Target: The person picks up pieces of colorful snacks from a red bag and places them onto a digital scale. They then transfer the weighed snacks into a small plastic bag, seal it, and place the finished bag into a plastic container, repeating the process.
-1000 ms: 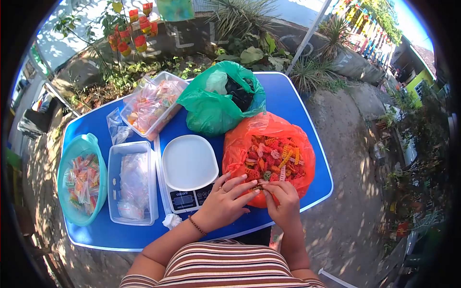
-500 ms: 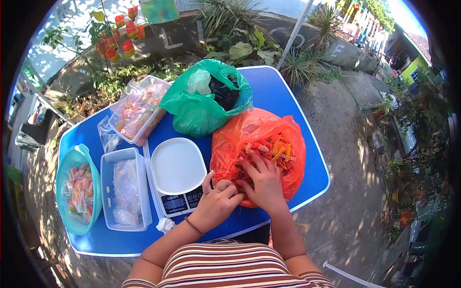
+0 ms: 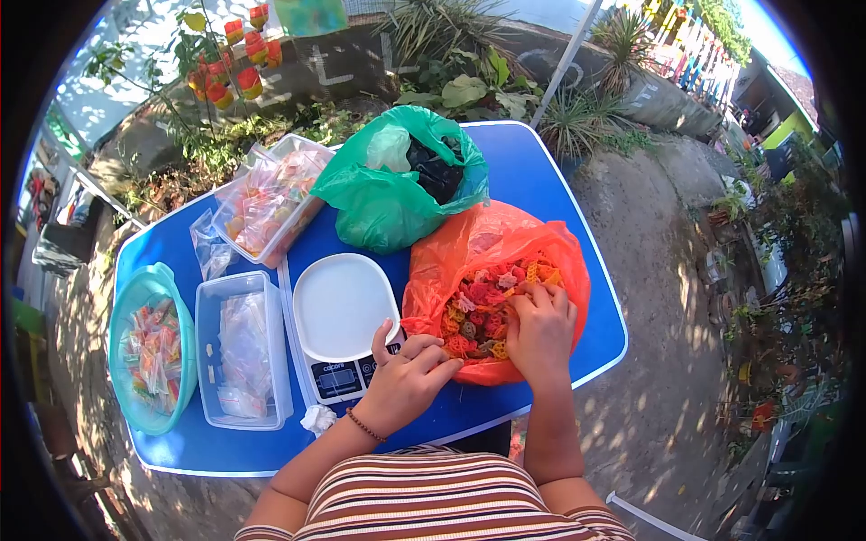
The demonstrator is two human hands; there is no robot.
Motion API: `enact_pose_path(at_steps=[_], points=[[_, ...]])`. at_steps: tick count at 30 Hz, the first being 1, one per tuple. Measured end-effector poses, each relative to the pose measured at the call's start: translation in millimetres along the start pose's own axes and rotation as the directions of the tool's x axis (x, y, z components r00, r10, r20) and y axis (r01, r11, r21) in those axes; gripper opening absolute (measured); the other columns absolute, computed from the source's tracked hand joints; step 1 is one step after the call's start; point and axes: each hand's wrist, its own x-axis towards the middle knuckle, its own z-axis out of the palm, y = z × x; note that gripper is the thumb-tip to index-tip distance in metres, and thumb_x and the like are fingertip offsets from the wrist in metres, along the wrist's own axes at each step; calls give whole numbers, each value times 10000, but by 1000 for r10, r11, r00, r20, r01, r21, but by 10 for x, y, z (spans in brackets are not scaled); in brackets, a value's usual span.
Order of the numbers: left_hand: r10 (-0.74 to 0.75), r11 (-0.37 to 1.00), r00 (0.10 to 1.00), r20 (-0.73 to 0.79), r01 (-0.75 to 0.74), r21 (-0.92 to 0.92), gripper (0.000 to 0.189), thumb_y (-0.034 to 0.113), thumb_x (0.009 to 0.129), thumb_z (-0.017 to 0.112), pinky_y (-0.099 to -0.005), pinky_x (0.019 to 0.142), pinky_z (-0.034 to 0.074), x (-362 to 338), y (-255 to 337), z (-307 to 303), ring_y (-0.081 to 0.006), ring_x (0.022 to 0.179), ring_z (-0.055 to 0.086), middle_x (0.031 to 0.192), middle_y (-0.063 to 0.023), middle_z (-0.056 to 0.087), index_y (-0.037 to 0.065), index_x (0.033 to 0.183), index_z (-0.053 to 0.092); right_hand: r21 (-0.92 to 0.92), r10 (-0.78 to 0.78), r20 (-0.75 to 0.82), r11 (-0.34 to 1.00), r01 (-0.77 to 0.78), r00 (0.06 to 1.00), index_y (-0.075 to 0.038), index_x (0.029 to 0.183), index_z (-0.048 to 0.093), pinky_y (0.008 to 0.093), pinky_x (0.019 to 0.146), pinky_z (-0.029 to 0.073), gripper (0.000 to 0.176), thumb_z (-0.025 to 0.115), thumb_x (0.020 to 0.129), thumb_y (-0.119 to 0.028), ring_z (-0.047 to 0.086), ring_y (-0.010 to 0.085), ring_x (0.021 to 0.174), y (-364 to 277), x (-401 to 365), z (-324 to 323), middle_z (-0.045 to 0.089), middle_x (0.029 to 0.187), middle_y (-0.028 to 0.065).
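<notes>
We have the right hand (image 3: 542, 338) inside the orange bag (image 3: 451, 236), fingers bent down among the coloured pieces (image 3: 478, 296). The hand is partly closed; we cannot tell whether a piece is pinched. The left hand (image 3: 406, 383) is loosely curled at the bag's near left edge, one finger raised over the scale (image 3: 345, 307); whether it grips the film, we cannot tell. The bag stands open on the tabletop (image 3: 507, 153), to the right of the scale and touching or nearly touching the green bag (image 3: 383, 221).

Fault conditions, in our judgement:

- Spillage: the bag mouth is wide and its near rim low. A sweep of the right fingers toward us could push pieces over that rim.
- Bag collapse or tear: the film is thin and soft. A tug by either hand could fold the mouth inward or split it.
- Breakage: the pieces look dry and openwork, so a hard squeeze could crack them.
- False reading: the raised left finger is close to the white platform (image 3: 345, 302). Contact, or bag film resting there, would add load.
- Contamination: the crumpled white wad (image 3: 319, 419) lies near our left wrist and could be dragged along.
</notes>
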Motion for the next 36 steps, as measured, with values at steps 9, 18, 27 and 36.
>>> enact_pose_path(at_steps=[9, 18, 27, 36], points=[[-15, 999, 1000, -10, 15, -38, 217, 149, 885, 683, -639, 1190, 77, -81, -38, -12, -102, 1161, 619, 978, 107, 690, 254, 1053, 771, 362, -218, -11, 909, 207, 976, -57, 1089, 740, 456, 933, 500, 265, 692, 829, -55, 620, 342, 1063, -312, 10, 335, 702, 1136, 106], [-12, 999, 1000, -27, 11, -43, 196, 156, 887, 681, -636, 1196, 85, -65, -38, -14, -102, 1153, 626, 982, 115, 702, 253, 1033, 770, 286, -114, 62, 954, 92, 992, -43, 1034, 724, 482, 943, 489, 267, 653, 778, -66, 595, 362, 1081, 133, 265, 13, 695, 1027, 128], [-9, 1000, 998, -65, 8, -20, 189, 161, 878, 688, -633, 1198, 91, -47, -1, -16, -98, 1149, 625, 985, 121, 700, 259, 1018, 771, 162, -79, 118, 985, 59, 990, -3, 1170, 664, 499, 1045, 455, 356, 581, 823, -2, 586, 400, 1192, 22, 407, 321, 689, 1197, 166], [-8, 1000, 994, -111, 10, 23, 197, 143, 845, 735, -598, 1207, 111, -11, 32, -25, -91, 1096, 655, 928, 133, 712, 285, 976, 777, 453, -155, 127, 888, 82, 980, -32, 1076, 731, 468, 1045, 460, 254, 640, 845, 24, 682, 338, 1014, -46, -57, 31, 729, 1086, 157]])
